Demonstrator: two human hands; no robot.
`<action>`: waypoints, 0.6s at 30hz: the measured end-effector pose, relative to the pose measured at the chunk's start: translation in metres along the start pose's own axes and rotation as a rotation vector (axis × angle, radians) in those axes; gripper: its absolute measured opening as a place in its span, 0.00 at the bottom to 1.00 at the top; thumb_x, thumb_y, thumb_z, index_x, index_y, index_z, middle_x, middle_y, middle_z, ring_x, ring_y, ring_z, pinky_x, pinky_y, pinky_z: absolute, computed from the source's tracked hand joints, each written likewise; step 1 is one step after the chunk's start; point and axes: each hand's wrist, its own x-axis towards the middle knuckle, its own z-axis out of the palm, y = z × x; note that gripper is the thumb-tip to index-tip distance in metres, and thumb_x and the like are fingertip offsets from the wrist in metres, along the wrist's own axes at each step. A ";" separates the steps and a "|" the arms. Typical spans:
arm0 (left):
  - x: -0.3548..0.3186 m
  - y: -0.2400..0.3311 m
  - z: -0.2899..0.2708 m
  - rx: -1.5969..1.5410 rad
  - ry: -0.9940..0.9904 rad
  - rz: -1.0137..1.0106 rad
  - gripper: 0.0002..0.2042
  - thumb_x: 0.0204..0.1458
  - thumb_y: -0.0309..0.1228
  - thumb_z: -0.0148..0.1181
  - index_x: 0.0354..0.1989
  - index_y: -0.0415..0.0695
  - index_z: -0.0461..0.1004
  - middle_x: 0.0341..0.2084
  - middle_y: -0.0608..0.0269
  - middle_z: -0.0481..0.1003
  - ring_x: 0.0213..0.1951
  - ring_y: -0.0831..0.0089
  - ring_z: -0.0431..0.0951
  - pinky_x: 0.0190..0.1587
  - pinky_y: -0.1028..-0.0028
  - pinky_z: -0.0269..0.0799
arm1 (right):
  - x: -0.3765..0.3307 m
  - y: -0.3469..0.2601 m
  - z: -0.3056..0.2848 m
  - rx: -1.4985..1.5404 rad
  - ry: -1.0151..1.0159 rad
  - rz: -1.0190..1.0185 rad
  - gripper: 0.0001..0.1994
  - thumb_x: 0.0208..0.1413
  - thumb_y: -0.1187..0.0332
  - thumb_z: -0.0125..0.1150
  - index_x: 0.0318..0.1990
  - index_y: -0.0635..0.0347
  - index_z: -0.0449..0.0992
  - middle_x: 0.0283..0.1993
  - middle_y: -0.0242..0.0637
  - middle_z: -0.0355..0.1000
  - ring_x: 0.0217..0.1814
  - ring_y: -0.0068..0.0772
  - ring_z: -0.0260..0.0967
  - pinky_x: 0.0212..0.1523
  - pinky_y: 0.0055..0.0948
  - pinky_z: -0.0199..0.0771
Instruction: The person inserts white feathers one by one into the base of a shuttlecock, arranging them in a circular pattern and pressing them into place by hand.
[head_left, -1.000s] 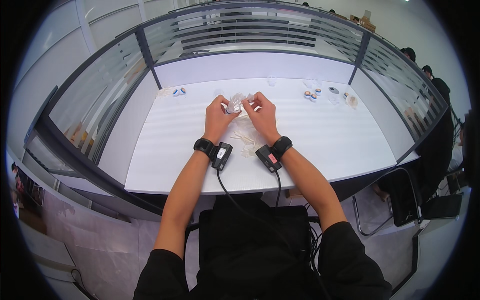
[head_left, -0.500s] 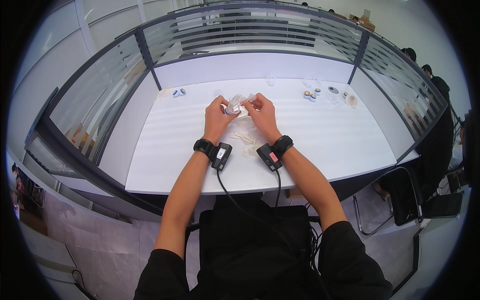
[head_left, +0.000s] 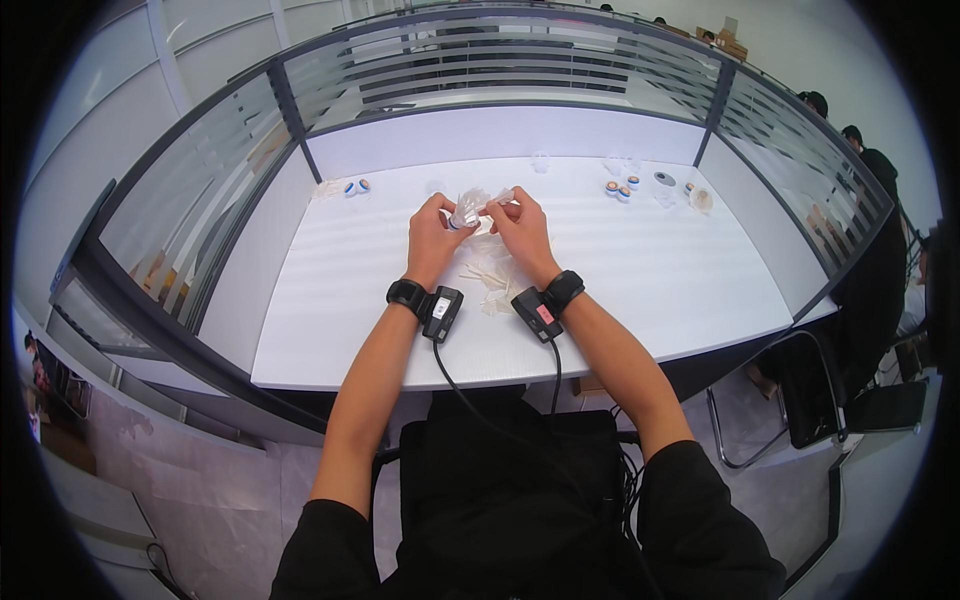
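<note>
The white desk (head_left: 660,280) bears loose pale strips (head_left: 487,275) centrally and small round pieces (head_left: 623,195) toward both back corners.

No wording is legible: near the front edge of the counter (head_left: 330,350), the left wrist box (head_left: 435,328) bears a white label (head_left: 443,308), the right wrist box (head_left: 529,305) a red label (head_left: 545,313).

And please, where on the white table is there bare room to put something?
Bare patches of the table: one between the right hand and the right side panel, another between the left hand and the left side panel. The middle is crowded: both hands hold clear plastic, with pale strips nearer the person. Small round pieces crowd the far right.
</note>
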 end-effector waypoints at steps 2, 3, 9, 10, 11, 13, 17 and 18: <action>0.000 0.002 0.000 -0.009 -0.003 -0.008 0.18 0.40 0.34 0.79 0.31 0.40 0.74 0.20 0.62 0.75 0.23 0.75 0.72 0.28 0.73 0.69 | 0.000 0.002 0.000 0.002 0.002 0.000 0.10 0.61 0.68 0.60 0.34 0.64 0.66 0.34 0.43 0.82 0.29 0.25 0.77 0.28 0.25 0.76; 0.000 0.004 0.000 -0.019 -0.006 -0.016 0.18 0.40 0.33 0.79 0.31 0.40 0.74 0.20 0.62 0.75 0.23 0.75 0.72 0.28 0.73 0.69 | 0.000 0.003 0.000 0.004 0.004 0.001 0.11 0.61 0.68 0.60 0.34 0.64 0.65 0.34 0.43 0.82 0.28 0.25 0.77 0.27 0.25 0.75; -0.001 0.007 -0.002 0.005 -0.003 -0.031 0.18 0.40 0.33 0.79 0.31 0.40 0.74 0.20 0.62 0.74 0.23 0.74 0.72 0.28 0.72 0.68 | 0.000 0.004 0.001 -0.037 0.022 -0.023 0.12 0.61 0.68 0.60 0.33 0.64 0.64 0.34 0.44 0.82 0.26 0.25 0.76 0.26 0.25 0.74; -0.001 0.006 -0.002 0.005 -0.002 -0.031 0.18 0.40 0.33 0.79 0.31 0.40 0.74 0.20 0.62 0.74 0.23 0.74 0.72 0.28 0.72 0.68 | 0.000 0.003 0.002 -0.037 0.021 -0.023 0.12 0.61 0.68 0.60 0.33 0.64 0.64 0.34 0.44 0.82 0.26 0.25 0.76 0.26 0.25 0.74; -0.001 0.006 -0.002 0.004 0.001 -0.029 0.18 0.40 0.33 0.79 0.31 0.40 0.74 0.20 0.62 0.74 0.23 0.74 0.72 0.28 0.72 0.68 | 0.001 0.004 0.002 -0.046 0.025 -0.030 0.12 0.61 0.68 0.60 0.33 0.65 0.64 0.34 0.44 0.82 0.26 0.25 0.76 0.26 0.25 0.74; -0.001 0.006 -0.001 0.003 0.004 -0.027 0.17 0.40 0.33 0.78 0.31 0.40 0.74 0.20 0.62 0.74 0.23 0.74 0.72 0.28 0.72 0.68 | 0.001 0.005 0.002 -0.055 0.029 -0.038 0.12 0.60 0.68 0.61 0.33 0.65 0.64 0.34 0.44 0.82 0.25 0.25 0.75 0.25 0.25 0.73; -0.002 0.007 0.000 -0.001 0.046 0.026 0.17 0.40 0.32 0.78 0.31 0.39 0.74 0.21 0.61 0.75 0.24 0.73 0.72 0.28 0.71 0.69 | 0.001 0.006 0.003 -0.100 0.043 -0.071 0.11 0.61 0.69 0.60 0.34 0.65 0.64 0.34 0.43 0.82 0.25 0.24 0.74 0.25 0.26 0.72; -0.002 0.007 0.000 -0.007 0.052 0.034 0.17 0.40 0.32 0.78 0.31 0.39 0.74 0.21 0.60 0.75 0.24 0.72 0.72 0.29 0.71 0.69 | 0.001 0.006 0.003 -0.122 0.051 -0.084 0.11 0.61 0.69 0.60 0.34 0.65 0.65 0.34 0.42 0.82 0.26 0.24 0.74 0.26 0.26 0.71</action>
